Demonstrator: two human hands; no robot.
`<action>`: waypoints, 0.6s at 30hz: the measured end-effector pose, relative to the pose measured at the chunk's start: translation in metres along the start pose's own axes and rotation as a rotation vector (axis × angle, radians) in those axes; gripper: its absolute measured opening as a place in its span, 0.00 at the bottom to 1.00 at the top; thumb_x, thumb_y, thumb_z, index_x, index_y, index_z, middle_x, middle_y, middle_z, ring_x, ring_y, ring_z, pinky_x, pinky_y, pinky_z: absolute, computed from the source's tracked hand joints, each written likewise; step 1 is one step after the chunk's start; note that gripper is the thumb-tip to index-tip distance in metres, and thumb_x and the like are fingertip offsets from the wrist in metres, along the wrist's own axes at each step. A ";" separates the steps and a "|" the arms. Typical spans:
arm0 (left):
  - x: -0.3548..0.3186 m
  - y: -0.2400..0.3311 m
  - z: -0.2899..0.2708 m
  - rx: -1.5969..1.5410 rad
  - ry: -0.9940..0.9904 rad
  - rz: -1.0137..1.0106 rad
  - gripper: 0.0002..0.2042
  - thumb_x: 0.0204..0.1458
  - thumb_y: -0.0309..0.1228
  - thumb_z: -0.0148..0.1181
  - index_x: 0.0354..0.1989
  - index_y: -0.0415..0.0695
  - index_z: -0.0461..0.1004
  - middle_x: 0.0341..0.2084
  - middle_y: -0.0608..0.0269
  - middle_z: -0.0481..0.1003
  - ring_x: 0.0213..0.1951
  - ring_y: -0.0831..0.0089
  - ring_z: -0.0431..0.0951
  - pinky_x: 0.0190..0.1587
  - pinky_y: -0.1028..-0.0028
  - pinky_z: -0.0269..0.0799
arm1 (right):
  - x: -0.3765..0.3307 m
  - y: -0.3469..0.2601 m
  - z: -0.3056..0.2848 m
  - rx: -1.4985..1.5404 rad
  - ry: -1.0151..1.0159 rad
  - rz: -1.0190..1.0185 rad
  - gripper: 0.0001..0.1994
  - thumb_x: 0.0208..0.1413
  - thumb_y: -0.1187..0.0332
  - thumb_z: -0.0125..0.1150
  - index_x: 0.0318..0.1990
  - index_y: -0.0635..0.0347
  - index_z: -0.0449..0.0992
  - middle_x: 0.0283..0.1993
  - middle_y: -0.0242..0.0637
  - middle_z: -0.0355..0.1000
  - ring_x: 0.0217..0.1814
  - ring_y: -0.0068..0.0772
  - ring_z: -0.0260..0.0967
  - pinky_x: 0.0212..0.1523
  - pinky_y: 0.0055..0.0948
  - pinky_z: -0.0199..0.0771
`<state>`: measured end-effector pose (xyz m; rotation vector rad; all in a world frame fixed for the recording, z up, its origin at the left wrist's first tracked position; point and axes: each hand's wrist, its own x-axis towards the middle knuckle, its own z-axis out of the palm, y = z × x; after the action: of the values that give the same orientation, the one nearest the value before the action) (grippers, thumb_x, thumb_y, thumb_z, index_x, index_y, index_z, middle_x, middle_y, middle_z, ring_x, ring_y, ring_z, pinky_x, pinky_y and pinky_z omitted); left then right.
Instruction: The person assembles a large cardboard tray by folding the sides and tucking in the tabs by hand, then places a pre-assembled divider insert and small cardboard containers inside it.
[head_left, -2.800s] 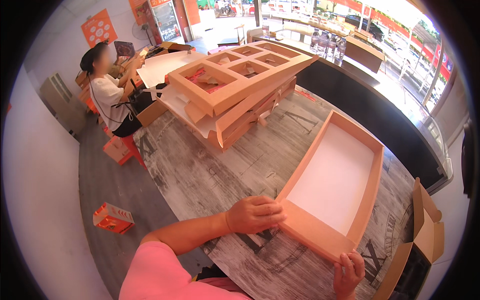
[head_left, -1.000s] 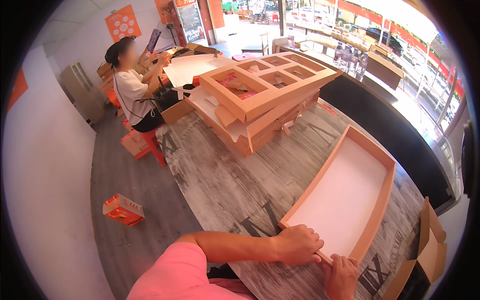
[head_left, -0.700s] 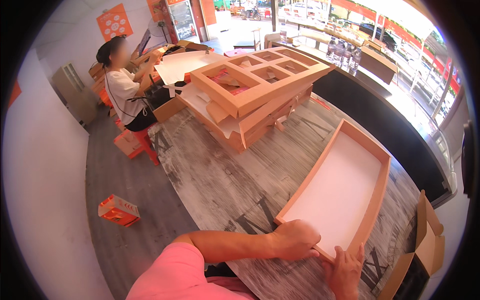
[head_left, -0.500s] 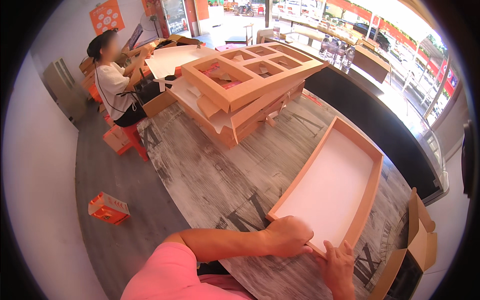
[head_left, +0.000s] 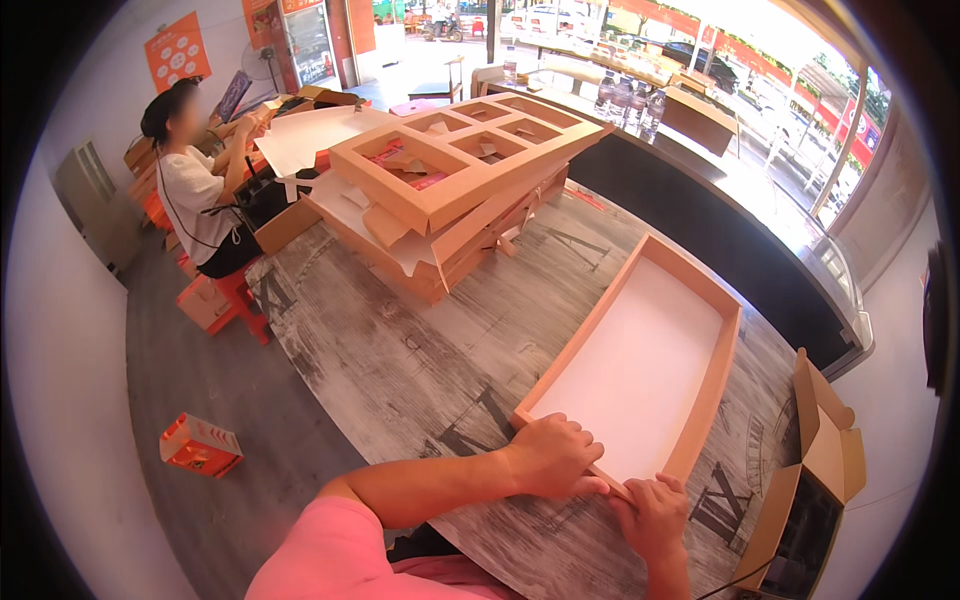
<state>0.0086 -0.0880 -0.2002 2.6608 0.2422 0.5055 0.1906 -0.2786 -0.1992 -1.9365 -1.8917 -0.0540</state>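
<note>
A table (head_left: 440, 345) with a grey, streaked wood-grain top and dark printed numerals (one just right of the grip) spreads beneath the left hand (head_left: 555, 455) and right hand (head_left: 655, 510), and a shallow cardboard tray (head_left: 630, 375) with a white bottom lies on it, stretching away from their grip. Beyond the grip and to its left, apart from that tray, stands an uneven cardboard pile (head_left: 480, 178). Well left of the grip, the grey floor (head_left: 285, 430) bears an orange-and-white box (head_left: 202, 446) and a red stool (head_left: 240, 292).
</note>
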 end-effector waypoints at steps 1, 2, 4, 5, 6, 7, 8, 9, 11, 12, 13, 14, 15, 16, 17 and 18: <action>-0.002 -0.003 0.002 -0.001 0.009 0.012 0.26 0.59 0.58 0.62 0.30 0.44 0.77 0.27 0.53 0.78 0.35 0.51 0.81 0.42 0.55 0.76 | 0.002 -0.003 0.003 0.008 -0.003 -0.013 0.11 0.56 0.59 0.73 0.39 0.53 0.79 0.30 0.33 0.79 0.33 0.42 0.77 0.57 0.46 0.73; -0.004 -0.006 0.004 -0.001 0.020 0.022 0.26 0.59 0.59 0.61 0.30 0.43 0.77 0.27 0.52 0.78 0.35 0.50 0.81 0.43 0.55 0.76 | 0.000 -0.004 0.001 -0.001 0.011 -0.001 0.11 0.56 0.59 0.72 0.40 0.53 0.79 0.31 0.33 0.79 0.34 0.42 0.78 0.57 0.46 0.73; -0.003 -0.013 0.012 0.036 0.038 0.026 0.27 0.59 0.60 0.60 0.31 0.44 0.78 0.26 0.52 0.78 0.34 0.51 0.81 0.42 0.56 0.76 | -0.003 -0.006 0.003 0.031 0.036 -0.021 0.11 0.58 0.59 0.71 0.40 0.53 0.79 0.33 0.34 0.80 0.36 0.42 0.78 0.58 0.48 0.73; -0.002 -0.016 0.014 0.054 0.049 0.028 0.27 0.59 0.60 0.60 0.31 0.44 0.78 0.26 0.52 0.78 0.34 0.51 0.81 0.42 0.56 0.76 | -0.005 -0.007 0.008 0.082 0.083 -0.040 0.12 0.58 0.59 0.71 0.41 0.54 0.79 0.34 0.34 0.80 0.37 0.42 0.79 0.59 0.49 0.72; -0.003 -0.020 0.009 0.076 0.035 -0.003 0.27 0.59 0.60 0.60 0.31 0.44 0.79 0.25 0.53 0.79 0.34 0.51 0.81 0.42 0.56 0.76 | -0.008 -0.007 0.013 0.124 0.135 -0.055 0.12 0.59 0.59 0.71 0.42 0.54 0.79 0.35 0.34 0.80 0.39 0.43 0.79 0.61 0.50 0.71; 0.000 -0.022 0.005 0.086 0.024 -0.019 0.27 0.59 0.60 0.60 0.30 0.44 0.79 0.25 0.54 0.79 0.34 0.52 0.81 0.42 0.57 0.76 | -0.013 -0.006 0.014 0.151 0.186 -0.057 0.12 0.59 0.59 0.70 0.43 0.55 0.79 0.36 0.34 0.80 0.40 0.43 0.79 0.62 0.51 0.70; 0.001 -0.025 0.000 0.095 0.011 -0.034 0.27 0.59 0.60 0.60 0.29 0.44 0.79 0.24 0.55 0.79 0.34 0.52 0.81 0.42 0.57 0.76 | -0.017 -0.006 0.016 0.186 0.172 -0.082 0.14 0.59 0.60 0.68 0.44 0.58 0.77 0.44 0.40 0.79 0.50 0.49 0.78 0.69 0.57 0.65; 0.001 -0.030 -0.005 0.098 0.009 -0.045 0.27 0.59 0.60 0.61 0.28 0.44 0.79 0.23 0.56 0.79 0.34 0.52 0.81 0.42 0.57 0.76 | -0.017 -0.004 0.015 0.145 0.214 -0.125 0.14 0.61 0.59 0.67 0.47 0.57 0.78 0.45 0.42 0.80 0.51 0.52 0.78 0.68 0.56 0.68; -0.002 -0.047 -0.012 0.095 0.004 -0.068 0.27 0.59 0.59 0.62 0.25 0.45 0.78 0.22 0.57 0.80 0.34 0.53 0.81 0.43 0.57 0.75 | -0.016 -0.003 0.012 0.061 0.292 -0.208 0.15 0.65 0.58 0.67 0.53 0.54 0.80 0.47 0.47 0.81 0.55 0.57 0.79 0.65 0.56 0.72; -0.003 -0.054 -0.015 0.078 0.024 -0.048 0.26 0.58 0.59 0.63 0.25 0.45 0.79 0.21 0.58 0.79 0.34 0.53 0.81 0.43 0.57 0.75 | -0.013 -0.004 0.011 0.068 0.321 -0.152 0.16 0.65 0.55 0.66 0.51 0.55 0.79 0.49 0.45 0.80 0.57 0.55 0.77 0.67 0.58 0.68; -0.005 -0.062 -0.018 0.061 0.043 -0.027 0.26 0.58 0.59 0.64 0.24 0.46 0.79 0.21 0.59 0.79 0.34 0.54 0.81 0.43 0.57 0.75 | -0.010 -0.005 0.010 0.075 0.350 -0.095 0.17 0.66 0.52 0.64 0.49 0.56 0.78 0.51 0.44 0.80 0.59 0.53 0.76 0.70 0.61 0.63; -0.006 -0.066 -0.020 0.046 0.055 -0.009 0.26 0.57 0.58 0.65 0.24 0.46 0.79 0.20 0.60 0.79 0.34 0.54 0.81 0.43 0.56 0.75 | -0.012 -0.003 0.013 0.089 0.379 -0.033 0.19 0.66 0.50 0.63 0.47 0.57 0.77 0.53 0.42 0.79 0.61 0.52 0.74 0.73 0.63 0.59; -0.006 -0.069 -0.024 0.028 0.066 -0.016 0.24 0.56 0.57 0.66 0.24 0.46 0.80 0.20 0.61 0.79 0.35 0.55 0.81 0.46 0.56 0.75 | -0.012 -0.001 0.013 0.107 0.347 0.006 0.20 0.67 0.48 0.62 0.47 0.57 0.77 0.54 0.42 0.78 0.63 0.53 0.73 0.73 0.64 0.57; -0.005 -0.072 -0.028 0.009 0.078 -0.023 0.23 0.55 0.55 0.68 0.25 0.46 0.80 0.20 0.61 0.79 0.36 0.56 0.81 0.50 0.56 0.75 | -0.014 0.005 0.013 0.124 0.315 0.046 0.20 0.67 0.47 0.61 0.47 0.57 0.77 0.56 0.43 0.77 0.65 0.55 0.71 0.74 0.66 0.56; -0.007 -0.073 -0.030 -0.010 0.090 -0.030 0.21 0.54 0.54 0.70 0.25 0.47 0.81 0.20 0.62 0.79 0.37 0.57 0.81 0.53 0.56 0.75 | -0.016 0.010 0.014 0.142 0.281 0.084 0.21 0.68 0.45 0.60 0.47 0.57 0.77 0.57 0.43 0.77 0.67 0.57 0.70 0.75 0.67 0.54; -0.009 -0.075 -0.031 0.023 0.157 -0.028 0.19 0.53 0.52 0.71 0.27 0.47 0.82 0.23 0.62 0.80 0.39 0.57 0.81 0.57 0.55 0.73 | -0.020 0.016 0.018 0.131 0.262 0.056 0.21 0.67 0.46 0.61 0.46 0.56 0.78 0.58 0.43 0.77 0.68 0.57 0.70 0.74 0.66 0.56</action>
<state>-0.0190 -0.0115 -0.2090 2.6382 0.3333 0.7081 0.1997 -0.2910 -0.2263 -1.7969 -1.6286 -0.1551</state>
